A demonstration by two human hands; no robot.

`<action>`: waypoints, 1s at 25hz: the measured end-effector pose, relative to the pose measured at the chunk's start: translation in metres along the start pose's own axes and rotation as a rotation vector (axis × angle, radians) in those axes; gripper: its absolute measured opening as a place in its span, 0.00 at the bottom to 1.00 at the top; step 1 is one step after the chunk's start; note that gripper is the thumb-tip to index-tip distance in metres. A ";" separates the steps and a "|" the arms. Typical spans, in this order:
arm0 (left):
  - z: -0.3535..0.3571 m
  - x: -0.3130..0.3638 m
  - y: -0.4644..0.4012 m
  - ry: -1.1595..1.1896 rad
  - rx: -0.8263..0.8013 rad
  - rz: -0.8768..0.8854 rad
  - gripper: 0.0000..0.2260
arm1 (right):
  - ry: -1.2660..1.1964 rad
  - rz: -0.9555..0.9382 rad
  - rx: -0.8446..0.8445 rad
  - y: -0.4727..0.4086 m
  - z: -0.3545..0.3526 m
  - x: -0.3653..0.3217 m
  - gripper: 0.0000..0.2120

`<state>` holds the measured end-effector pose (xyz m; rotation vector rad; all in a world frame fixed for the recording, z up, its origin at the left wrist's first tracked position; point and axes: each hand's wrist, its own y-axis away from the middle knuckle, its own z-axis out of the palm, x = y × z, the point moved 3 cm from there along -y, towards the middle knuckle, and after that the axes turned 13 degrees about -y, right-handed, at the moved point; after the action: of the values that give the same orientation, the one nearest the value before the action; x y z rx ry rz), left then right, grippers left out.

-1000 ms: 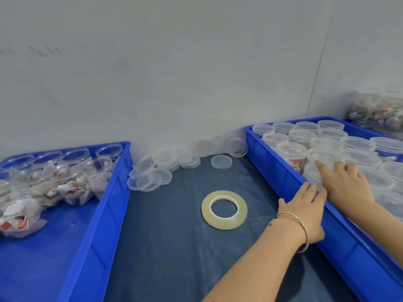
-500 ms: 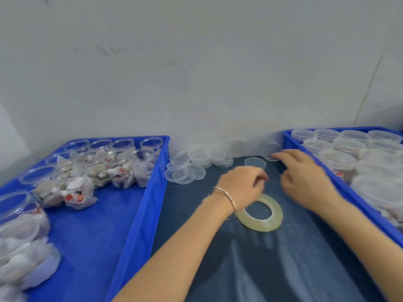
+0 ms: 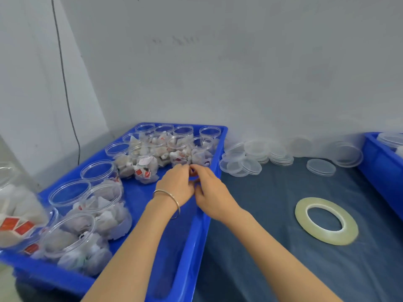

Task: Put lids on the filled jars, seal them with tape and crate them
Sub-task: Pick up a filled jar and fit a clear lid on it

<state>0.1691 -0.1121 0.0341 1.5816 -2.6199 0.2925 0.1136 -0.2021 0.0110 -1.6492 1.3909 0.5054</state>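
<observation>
My left hand (image 3: 176, 186), with a bangle on the wrist, and my right hand (image 3: 210, 192) meet over the right side of the left blue crate (image 3: 196, 236). Their curled fingertips touch each other just in front of a filled clear jar (image 3: 201, 152) that has no lid. Whether they pinch anything is hidden. Several more open jars (image 3: 98, 205) of tea bags stand in this crate. Clear lids (image 3: 239, 164) lie in loose stacks by the wall. A roll of clear tape (image 3: 326, 221) lies flat on the dark mat.
A second blue crate (image 3: 381, 168) with lidded jars shows at the right edge. One small stack of lids (image 3: 320, 167) sits apart near it. The grey wall closes the back, and a black cable (image 3: 65, 83) runs down it at the left.
Both hands moved left from the tape and lids to the left crate, where their fingertips now meet. The view turned left, so the right crate is nearly out of frame.
</observation>
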 end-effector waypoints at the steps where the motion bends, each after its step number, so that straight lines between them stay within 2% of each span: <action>1: -0.003 -0.009 0.002 -0.067 0.027 -0.026 0.11 | 0.073 -0.012 -0.043 0.000 0.006 0.001 0.23; 5: -0.039 -0.039 0.018 -0.348 0.479 -0.256 0.17 | 0.191 0.016 -0.088 -0.001 0.008 0.007 0.21; 6: -0.045 -0.048 0.021 -0.356 0.479 -0.328 0.20 | 0.199 0.017 -0.097 0.000 0.008 0.006 0.21; 7: -0.046 -0.057 0.023 -0.355 0.386 -0.401 0.24 | 0.208 0.016 -0.108 0.001 0.008 0.005 0.21; 9: -0.039 -0.072 0.028 -0.345 0.089 -0.519 0.29 | 0.214 0.014 -0.123 0.002 0.008 0.004 0.20; 10: -0.031 -0.077 0.031 -0.343 -0.029 -0.535 0.29 | 0.218 0.016 -0.125 0.001 0.008 0.003 0.20; 12: -0.018 -0.085 0.032 -0.313 -0.117 -0.489 0.27 | 0.221 0.019 -0.126 0.001 0.008 0.004 0.20; 15: -0.012 -0.091 0.029 -0.299 -0.087 -0.426 0.26 | 0.217 0.020 -0.130 0.001 0.007 0.004 0.20; 20: -0.016 -0.098 0.026 -0.273 0.034 -0.459 0.24 | 0.223 0.027 -0.148 0.004 0.007 0.005 0.19; 25: -0.029 -0.077 0.030 -0.041 0.265 -0.384 0.19 | 0.148 0.011 -0.161 0.011 0.005 0.007 0.22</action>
<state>0.1779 -0.0259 0.0473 2.1466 -2.3088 0.6026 0.1071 -0.2012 -0.0009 -1.8400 1.5004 0.5219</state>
